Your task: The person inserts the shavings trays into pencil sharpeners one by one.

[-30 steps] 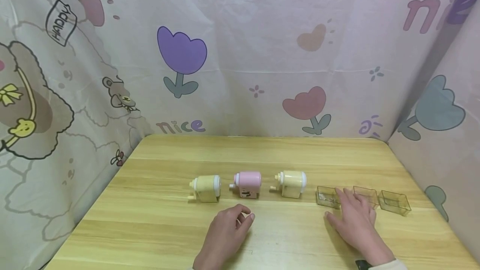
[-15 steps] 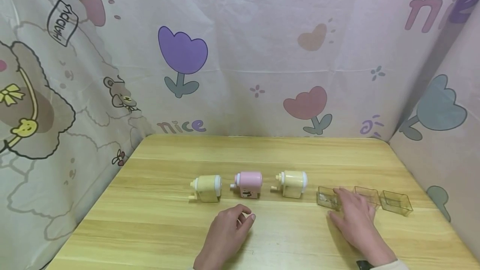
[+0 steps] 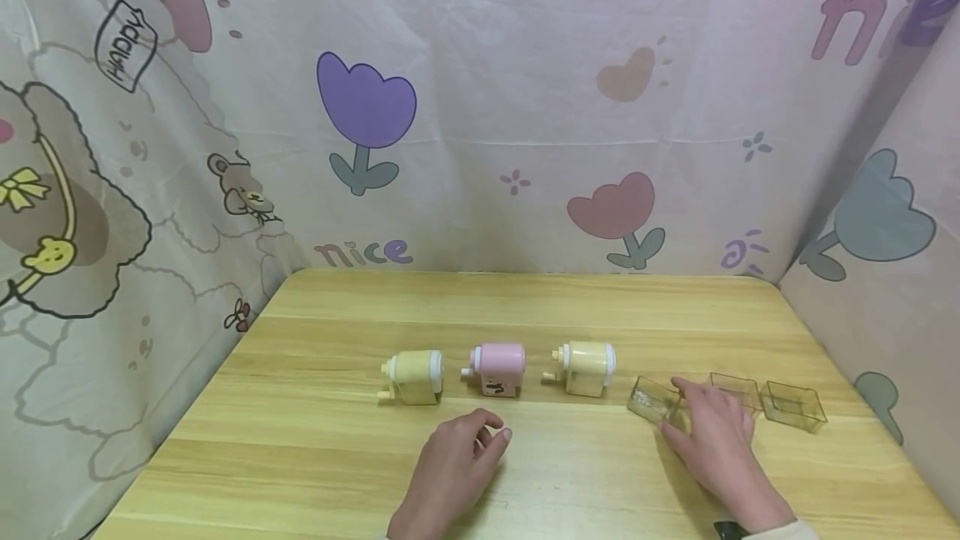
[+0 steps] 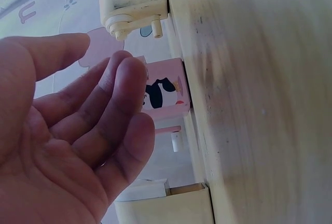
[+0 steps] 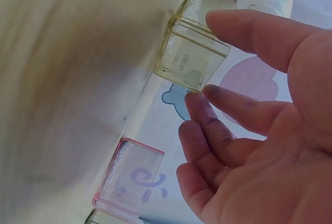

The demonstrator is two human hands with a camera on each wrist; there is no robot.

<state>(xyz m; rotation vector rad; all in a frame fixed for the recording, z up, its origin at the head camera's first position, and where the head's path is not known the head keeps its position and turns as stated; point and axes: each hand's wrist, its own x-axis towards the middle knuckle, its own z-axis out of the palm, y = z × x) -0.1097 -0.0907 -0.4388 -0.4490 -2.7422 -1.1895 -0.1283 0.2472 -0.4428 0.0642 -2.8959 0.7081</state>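
Observation:
Three crank pencil sharpeners stand in a row: a yellow one [image 3: 415,377] at left, a pink one [image 3: 501,367] in the middle and another yellow one [image 3: 589,367]. My left hand [image 3: 453,461] lies in front of the row, fingers loosely curled and holding nothing. To the right, my right hand [image 3: 708,440] pinches a clear yellowish shavings bin [image 5: 189,60] between thumb and index finger. That bin sits turned at an angle on the table, with light specks inside. The other fingers hang bent below it in the right wrist view.
A clear pink-edged bin [image 5: 135,172] stands beyond my right hand, partly hidden in the head view. Another yellowish clear bin [image 3: 793,407] sits at its right. The wooden table [image 3: 525,302] backs onto a printed curtain [image 3: 487,107].
The leftmost bin has turned at an angle and shifted slightly left and nearer, under my right thumb and index finger. The left hand and sharpeners have stayed put.

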